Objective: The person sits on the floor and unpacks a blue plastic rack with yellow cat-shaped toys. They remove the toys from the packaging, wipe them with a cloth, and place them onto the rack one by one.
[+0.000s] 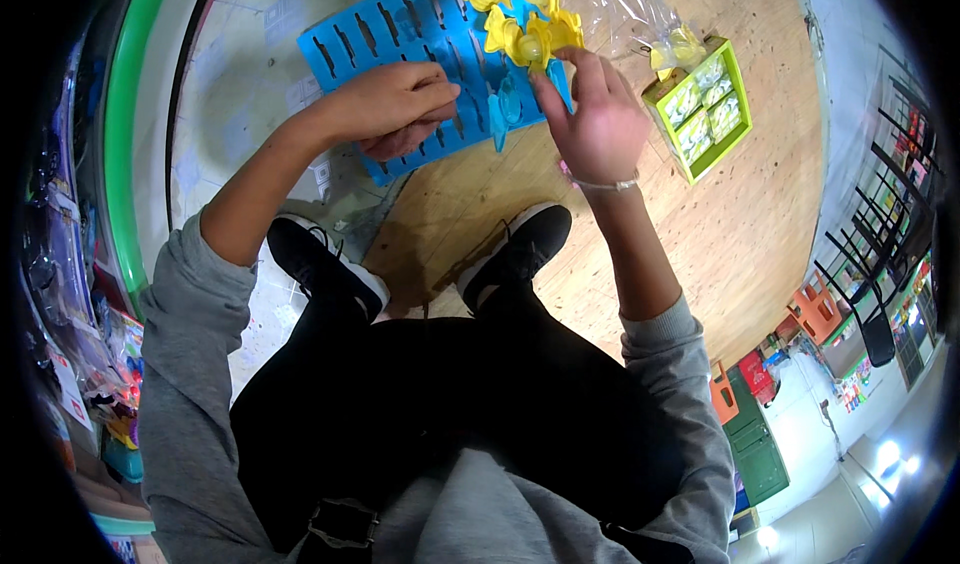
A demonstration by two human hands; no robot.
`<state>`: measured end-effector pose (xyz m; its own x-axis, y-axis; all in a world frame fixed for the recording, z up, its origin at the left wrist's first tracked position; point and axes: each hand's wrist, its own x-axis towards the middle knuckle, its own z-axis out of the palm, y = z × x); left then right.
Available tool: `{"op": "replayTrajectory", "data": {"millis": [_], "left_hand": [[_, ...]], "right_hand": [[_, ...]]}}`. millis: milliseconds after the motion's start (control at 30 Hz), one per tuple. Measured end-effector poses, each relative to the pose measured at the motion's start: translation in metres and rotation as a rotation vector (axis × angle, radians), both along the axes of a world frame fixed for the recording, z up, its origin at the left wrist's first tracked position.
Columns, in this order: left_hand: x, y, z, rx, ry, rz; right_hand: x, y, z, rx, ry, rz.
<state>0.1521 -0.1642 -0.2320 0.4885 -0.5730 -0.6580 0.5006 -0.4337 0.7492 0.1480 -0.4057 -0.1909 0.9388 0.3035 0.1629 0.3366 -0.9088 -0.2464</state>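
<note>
1. Shelving at the far left edge: packaged goods hanging or stacked, too blurred to identify, beside a green curved rail [122, 114].
2. Left hand [395, 104]: fingers curled in a loose fist, knuckles up, resting on the blue slotted tray [400, 29]; whether it grips anything underneath cannot be told.
3. Blue slotted tray: flat plastic panel with rows of narrow slots, lying on the floor ahead of the black shoes [420, 259]; most slots on its left part stand vacant.
4. Yellow toy pieces [520, 14]: several clustered on the tray's upper right corner, touching one another.
5. Right hand [595, 119]: fingers pinched narrow on one yellow piece at the cluster's lower edge; a thin bracelet sits on the wrist.
6. Clear plastic bag [640, 9]: crumpled on the wooden floor, just right of the tray.
7. Green box [700, 109]: open-topped, holding small white-and-green packets in rows.
</note>
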Motion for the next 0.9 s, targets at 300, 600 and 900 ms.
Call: {"op": "replayTrajectory", "data": {"millis": [300,600,900], "left_hand": [[-0.005,-0.005,-0.006,-0.098,-0.011,0.082],[-0.005,0.007,-0.003,-0.023,0.139,0.086],[-0.019,0.005,0.042,-0.312,0.318,-0.137]], "right_hand": [[0.019,-0.001,-0.02,-0.02,0.094,-0.091],[-0.037,-0.009,0.047,0.535,0.291,-0.421],[-0.081,0.012,0.045,0.374,0.268,0.207]]}}
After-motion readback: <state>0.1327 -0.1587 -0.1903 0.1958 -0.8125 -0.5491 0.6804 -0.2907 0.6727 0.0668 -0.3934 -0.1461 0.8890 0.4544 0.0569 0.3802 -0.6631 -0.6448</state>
